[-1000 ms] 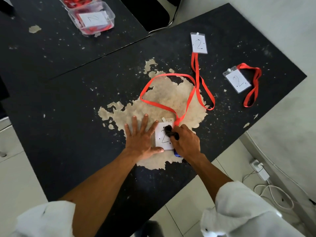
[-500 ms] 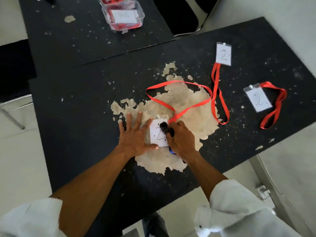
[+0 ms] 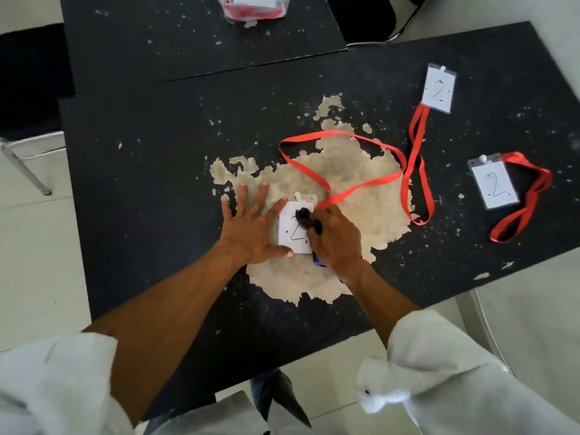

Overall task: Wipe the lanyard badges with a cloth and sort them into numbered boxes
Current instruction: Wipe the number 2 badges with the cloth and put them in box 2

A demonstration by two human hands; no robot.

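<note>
Black table (image 3: 141, 183), cloth (image 3: 303, 215) on badge (image 3: 293, 238), well inside the front edge.

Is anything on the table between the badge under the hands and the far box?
Nothing visible. Only bare table and the seam between two tabletops lie between badge and box; the red strap loops off to the right.

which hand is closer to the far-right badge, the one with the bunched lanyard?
Right. The right hand, gripping the cloth, sits left of the far-right badge; the left hand lies flat farther left, beyond the badge being wiped.
</note>
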